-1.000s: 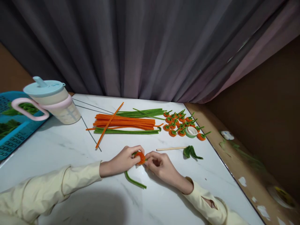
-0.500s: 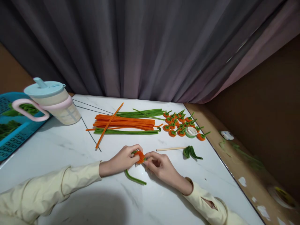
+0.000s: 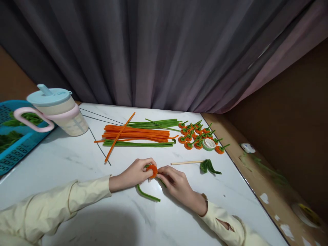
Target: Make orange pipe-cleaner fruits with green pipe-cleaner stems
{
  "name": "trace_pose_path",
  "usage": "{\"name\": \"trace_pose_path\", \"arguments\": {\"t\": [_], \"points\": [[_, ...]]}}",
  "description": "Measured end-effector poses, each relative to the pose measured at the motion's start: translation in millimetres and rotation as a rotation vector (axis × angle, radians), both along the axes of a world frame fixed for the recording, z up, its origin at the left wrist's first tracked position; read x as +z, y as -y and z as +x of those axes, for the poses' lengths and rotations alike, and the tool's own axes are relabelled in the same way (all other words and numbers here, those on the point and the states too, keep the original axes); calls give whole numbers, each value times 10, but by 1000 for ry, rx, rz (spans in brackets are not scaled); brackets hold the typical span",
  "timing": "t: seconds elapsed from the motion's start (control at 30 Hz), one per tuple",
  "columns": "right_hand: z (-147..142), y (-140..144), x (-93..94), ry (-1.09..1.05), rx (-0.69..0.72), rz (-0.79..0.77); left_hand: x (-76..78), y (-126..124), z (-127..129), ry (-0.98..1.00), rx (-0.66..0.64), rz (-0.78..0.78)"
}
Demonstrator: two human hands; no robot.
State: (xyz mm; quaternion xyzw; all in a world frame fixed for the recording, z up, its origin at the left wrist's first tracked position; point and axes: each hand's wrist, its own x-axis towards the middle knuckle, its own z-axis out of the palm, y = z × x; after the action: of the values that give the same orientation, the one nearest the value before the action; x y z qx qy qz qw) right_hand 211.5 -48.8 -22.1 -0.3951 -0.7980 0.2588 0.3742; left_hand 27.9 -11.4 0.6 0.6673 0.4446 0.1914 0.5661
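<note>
Two hands on one small orange pipe-cleaner coil [image 3: 153,170]: left hand [image 3: 134,174] pinching it as before; right hand [image 3: 176,182] lowered, fingertips closed on its green stem [image 3: 147,194].

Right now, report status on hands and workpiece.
Left hand and right hand both pinching orange pipe-cleaner coil. Green stem trails onto table. Nothing obstructing.

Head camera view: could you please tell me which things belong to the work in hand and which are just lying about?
In hand:
left hand
right hand
orange coil
green stem

Lying about:
lidded cup
blue basket
tape roll
wooden stick
</note>
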Motion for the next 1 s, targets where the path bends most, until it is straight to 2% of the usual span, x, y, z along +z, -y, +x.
{"name": "trace_pose_path", "arguments": {"t": [0.2,0.4,0.57,0.7,0.87,0.93,1.0], "points": [[-29,-9,-11,-4,27,123,-3,11,17,-20,5,16],[-22,-12,-5,4,15,146,-17,21,26,-30,-11,48],[-12,7,6,-25,11,155,-66,22,23,27,-44,146],[-21,-25,-2,-7,8,149,-78,-6,3,41,-84,117],[166,39,100,174,-72,23,-68,-33,-62,108,-87,139],[362,196,214,323,-141,-62,-69,-36,-87,140,-113,144],[579,438,347,479,-112,-155,-68,-37,-110,161,-139,144]]}}
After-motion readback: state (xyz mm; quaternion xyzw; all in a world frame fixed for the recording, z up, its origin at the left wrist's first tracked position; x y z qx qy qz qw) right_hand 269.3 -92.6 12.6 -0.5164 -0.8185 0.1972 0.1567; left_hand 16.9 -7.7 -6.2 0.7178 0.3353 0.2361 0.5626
